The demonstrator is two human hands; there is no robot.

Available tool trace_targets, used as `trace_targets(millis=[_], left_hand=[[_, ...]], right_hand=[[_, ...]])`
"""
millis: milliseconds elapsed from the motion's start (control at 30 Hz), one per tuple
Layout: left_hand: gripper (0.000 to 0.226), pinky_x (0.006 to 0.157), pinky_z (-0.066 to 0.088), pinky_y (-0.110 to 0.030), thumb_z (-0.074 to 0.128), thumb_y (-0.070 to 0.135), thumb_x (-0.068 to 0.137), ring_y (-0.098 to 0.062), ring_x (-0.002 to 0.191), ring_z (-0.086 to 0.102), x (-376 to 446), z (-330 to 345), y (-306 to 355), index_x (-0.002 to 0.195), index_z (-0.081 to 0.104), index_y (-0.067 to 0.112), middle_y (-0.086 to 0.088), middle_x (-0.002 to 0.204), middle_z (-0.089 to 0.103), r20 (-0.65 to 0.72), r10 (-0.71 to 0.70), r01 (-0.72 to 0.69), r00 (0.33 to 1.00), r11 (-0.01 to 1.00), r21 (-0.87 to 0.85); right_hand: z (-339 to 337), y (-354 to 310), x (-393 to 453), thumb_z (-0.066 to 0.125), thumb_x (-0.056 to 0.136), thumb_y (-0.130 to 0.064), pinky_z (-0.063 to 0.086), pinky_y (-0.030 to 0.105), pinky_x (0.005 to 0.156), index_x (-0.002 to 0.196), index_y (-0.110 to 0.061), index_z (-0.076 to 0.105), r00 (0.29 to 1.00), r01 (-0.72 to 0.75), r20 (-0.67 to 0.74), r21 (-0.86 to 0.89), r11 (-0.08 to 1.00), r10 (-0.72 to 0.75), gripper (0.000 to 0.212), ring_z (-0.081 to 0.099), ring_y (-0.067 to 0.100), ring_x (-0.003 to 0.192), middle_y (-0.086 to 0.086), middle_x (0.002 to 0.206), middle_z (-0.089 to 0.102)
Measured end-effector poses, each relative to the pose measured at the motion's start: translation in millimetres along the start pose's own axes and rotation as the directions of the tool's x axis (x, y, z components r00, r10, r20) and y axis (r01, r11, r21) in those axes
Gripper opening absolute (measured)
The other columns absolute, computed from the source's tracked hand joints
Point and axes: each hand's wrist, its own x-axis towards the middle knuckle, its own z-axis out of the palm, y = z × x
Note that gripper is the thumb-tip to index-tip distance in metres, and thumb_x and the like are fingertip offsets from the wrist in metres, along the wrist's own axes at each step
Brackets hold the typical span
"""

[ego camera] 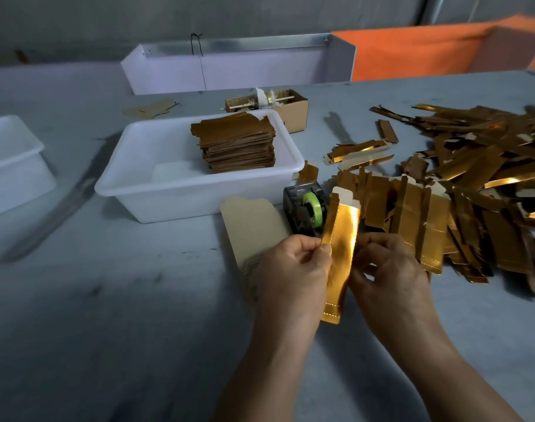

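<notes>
Left hand (293, 264) and right hand (391, 266), both hands pinching gold carton blank (343, 239), green tape dispenser (304, 208) just behind

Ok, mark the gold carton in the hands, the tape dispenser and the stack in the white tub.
gold carton (342, 239), head view, on its shiny front panel.
tape dispenser (293, 206), head view, on the left of its dark body.
stack (238, 132), head view, on its top sheet.

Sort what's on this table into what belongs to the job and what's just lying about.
In use: gold blank between left hand and right hand, tape dispenser, loose gold pile, stacked blanks, white tub.
Lying about: cardboard box, left tub.
</notes>
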Motion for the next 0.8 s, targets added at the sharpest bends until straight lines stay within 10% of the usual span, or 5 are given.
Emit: trace_targets(millis=[200, 367, 800], left_hand=[[0.007, 0.070, 0.057, -0.029, 0.062, 0.028, 0.091, -0.009, 0.076, 0.069, 1.3, -4.2, 4.8, 0.094, 0.068, 0.024, 0.008, 0.085, 0.072, 0.055, -0.075, 0.076, 0.996, 0.997, -0.013], [0.006, 0.058, 0.057, -0.021, 0.063, 0.014, 0.091, -0.009, 0.066, 0.071, -6.9, -8.8, 8.9, 0.091, 0.067, 0.017, -0.001, 0.094, 0.071, 0.107, -0.161, 0.180, 0.981, 0.963, -0.201], [0.011, 0.068, 0.059, -0.025, 0.063, 0.006, 0.089, -0.019, 0.079, 0.074, -15.4, -17.6, 6.5, 0.098, 0.069, 0.003, -0.010, 0.088, 0.075, 0.183, -0.113, 0.173, 0.977, 0.918, -0.358]], right_hand=[[-19.3, 2.3, -7.5, 0.056, 0.089, -0.022, 0.037, 0.015, 0.062, 0.076, -0.034, 0.053, 0.994, -0.096, -0.016, 0.282, 0.955, 0.104, 0.017, 0.052, 0.002, 0.084, -0.011, 0.099, 0.055], [-49.9, -3.8, -9.4, 0.057, 0.079, -0.023, 0.045, 0.025, 0.067, 0.081, -0.020, 0.065, 0.967, -0.254, 0.187, 0.613, 0.748, 0.175, 0.009, 0.063, 0.011, 0.074, -0.005, 0.077, 0.066], [-52.8, -26.3, -3.1, 0.050, 0.067, -0.038, 0.047, 0.009, 0.062, 0.085, -0.039, 0.067, 0.936, 0.107, 0.253, 0.455, 0.884, -0.243, 0.025, 0.059, -0.002, 0.081, -0.018, 0.085, 0.067]])
